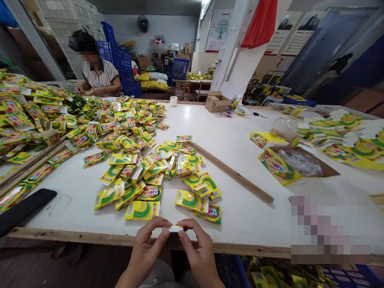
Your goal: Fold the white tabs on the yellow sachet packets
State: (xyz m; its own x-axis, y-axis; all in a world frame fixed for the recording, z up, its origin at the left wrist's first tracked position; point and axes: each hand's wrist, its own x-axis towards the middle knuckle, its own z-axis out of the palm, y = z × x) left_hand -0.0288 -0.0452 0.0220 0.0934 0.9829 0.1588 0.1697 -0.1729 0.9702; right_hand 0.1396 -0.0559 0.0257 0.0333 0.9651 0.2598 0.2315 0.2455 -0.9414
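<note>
Between my fingertips, at the table's front edge, is a small box (pixel 176 229) seen nearly end-on, a pale edge towards me. My left hand (pixel 150 242) pinches its left end with thumb and fingers. At the right end, my right hand (pixel 196 244) does the same. Just beyond my hands lie loose yellow-green printed boxes: one yellow box (pixel 142 210) in front of my left hand and another box (pixel 191 201) in front of my right. Several more boxes form a loose heap behind these, some with end flaps standing out.
A wooden stick (pixel 234 172) lies right of the heap. Further right stands an open display carton (pixel 280 166) with clear plastic inside. A black phone (pixel 27 210) rests at the left edge. Larger piles of boxes (pixel 120 116) spread back left, near a seated person (pixel 100 74).
</note>
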